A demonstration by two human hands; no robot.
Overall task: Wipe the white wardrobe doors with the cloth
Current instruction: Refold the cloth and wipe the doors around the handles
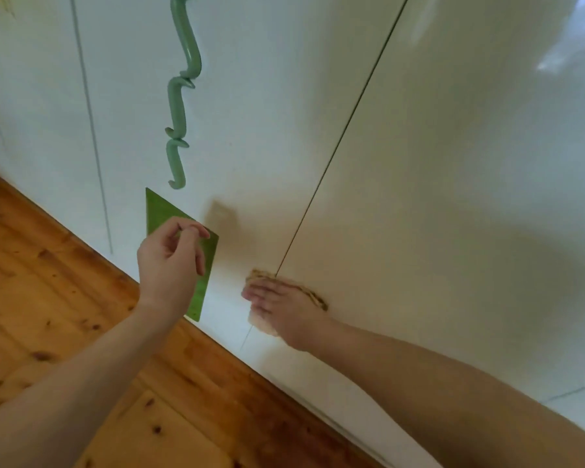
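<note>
The white wardrobe doors (419, 163) fill the upper and right part of the head view, split by a thin dark seam. My right hand (284, 307) lies flat on a brownish cloth (313, 293), pressing it against the door low down, right at the seam's bottom end. My left hand (169, 261) is raised in front of the neighbouring door, fingers loosely curled and nothing visibly in them. Behind it a green rectangular sticker (164, 211) sits on the door. It is partly hidden by that hand.
A wavy pale green handle (179, 106) runs down the door above the sticker. Orange-brown wooden floorboards (65, 315) meet the wardrobe's base along a diagonal line. Further door seams show at the far left.
</note>
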